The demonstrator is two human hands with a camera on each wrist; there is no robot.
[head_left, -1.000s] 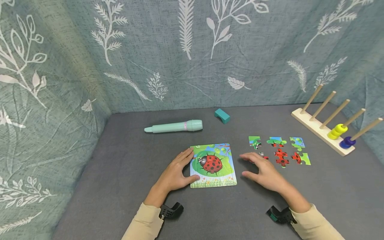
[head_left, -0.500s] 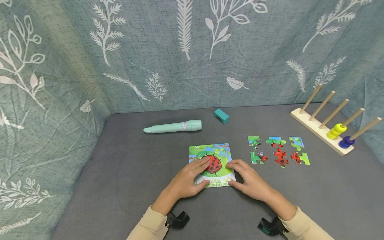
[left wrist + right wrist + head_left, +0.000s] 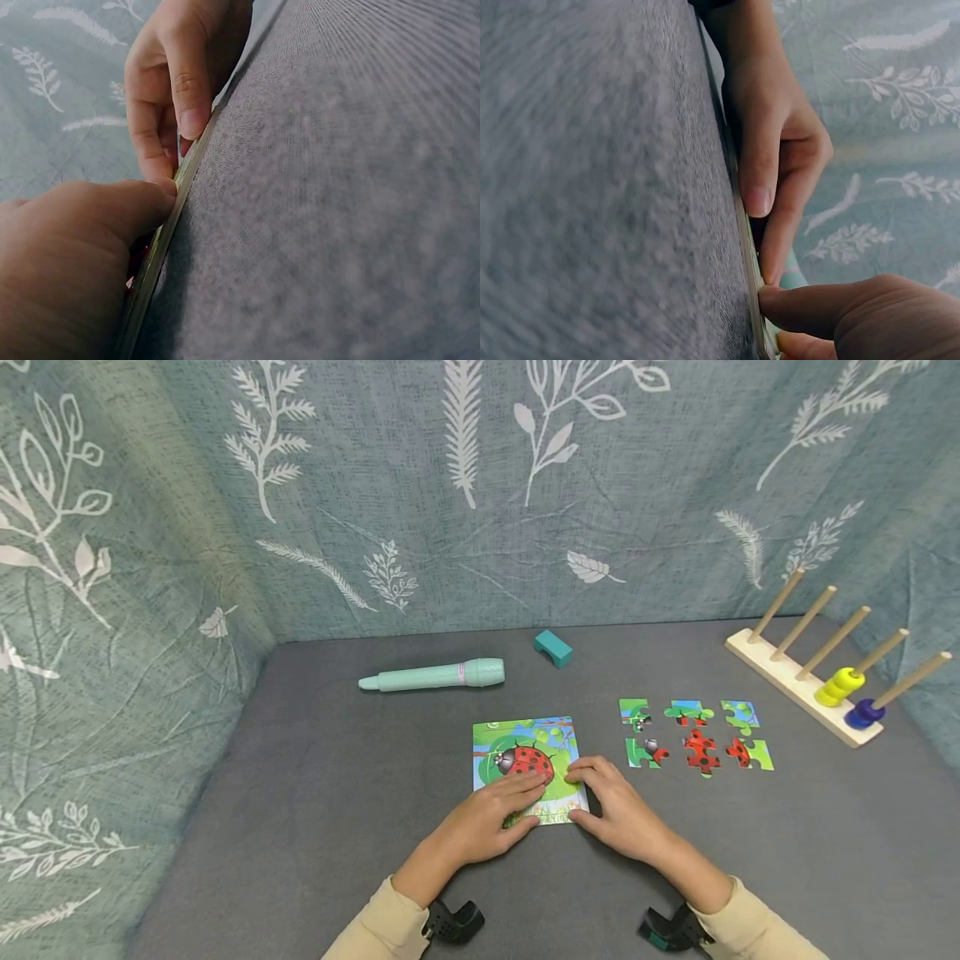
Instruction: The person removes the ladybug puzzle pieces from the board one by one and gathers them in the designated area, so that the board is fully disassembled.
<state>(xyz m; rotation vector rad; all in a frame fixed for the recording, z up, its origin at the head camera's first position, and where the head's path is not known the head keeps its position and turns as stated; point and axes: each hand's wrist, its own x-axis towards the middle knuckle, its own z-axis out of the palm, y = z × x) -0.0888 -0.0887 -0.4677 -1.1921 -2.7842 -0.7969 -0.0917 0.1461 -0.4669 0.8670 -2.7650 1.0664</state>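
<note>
A square ladybug puzzle board [image 3: 487, 752] lies on the grey table. My left hand [image 3: 480, 827] rests over its lower middle, fairly straight fingers spread across the picture and thumb at the front edge. At the lower right corner, my right hand [image 3: 615, 814] holds the board, with bent fingers on the right side and thumb near the front edge. In the left wrist view, the board's thin edge [image 3: 150, 277] runs beneath both hands. From the right wrist, the left fingertips show close to the right thumb [image 3: 795, 304]. The hands cover part of the flowered lower strip.
Several loose ladybug puzzle pieces lie in two rows to the right, including a red spotted piece [image 3: 701, 753]. A pale green microphone-shaped toy [image 3: 431, 677] and a teal arch block [image 3: 553, 648] lie behind. At the far right stands a wooden peg rack [image 3: 802, 681] with yellow and blue beads.
My right hand has moved left from beside the loose pieces onto the board's right side. My left hand has slid from the board's left edge rightward and nearer over its lower middle.
</note>
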